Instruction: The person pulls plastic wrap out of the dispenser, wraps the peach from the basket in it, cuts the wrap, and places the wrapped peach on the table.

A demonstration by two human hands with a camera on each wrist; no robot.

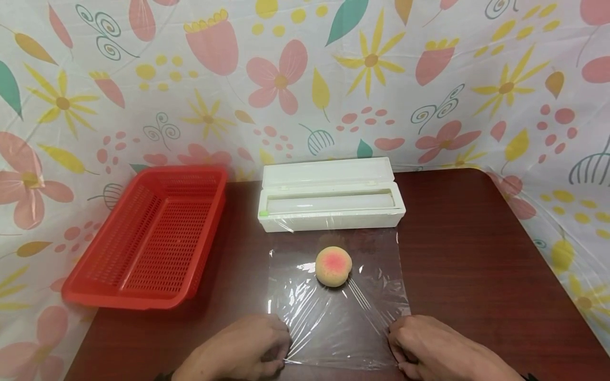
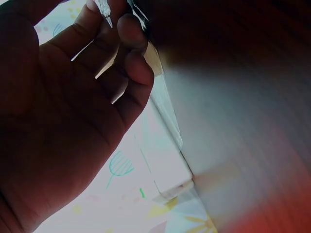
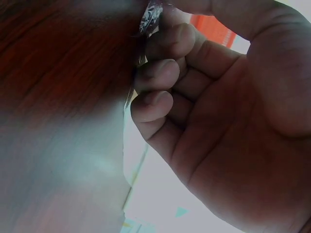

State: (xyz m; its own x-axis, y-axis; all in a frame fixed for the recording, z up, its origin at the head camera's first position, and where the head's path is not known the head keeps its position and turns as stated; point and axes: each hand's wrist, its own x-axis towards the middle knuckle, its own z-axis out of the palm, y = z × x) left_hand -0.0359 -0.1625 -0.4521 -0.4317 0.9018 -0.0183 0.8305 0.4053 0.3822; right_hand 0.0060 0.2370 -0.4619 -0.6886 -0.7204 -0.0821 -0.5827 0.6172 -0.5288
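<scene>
A sheet of clear plastic wrap [image 1: 343, 328] stretches from a white wrap dispenser box [image 1: 333, 219] toward the table's near side. On the film sits a round peach [image 1: 332, 267], yellowish with a pink patch on top. My left hand [image 1: 248, 344] pinches the film's near left corner; crumpled film shows between thumb and finger in the left wrist view. At the near right corner, my right hand [image 1: 433, 346] pinches the film the same way, its other fingers curled. Creases run from the peach to both hands. The dispenser's lid [image 1: 329, 172] stands raised, with the roll [image 1: 331, 203] visible inside.
A red plastic basket [image 1: 195, 254] with a slotted bottom stands at the left of the dark wooden table [image 1: 457, 238]. Behind the table hangs a white cloth with a floral print [image 1: 305, 79], which also comes down along both sides.
</scene>
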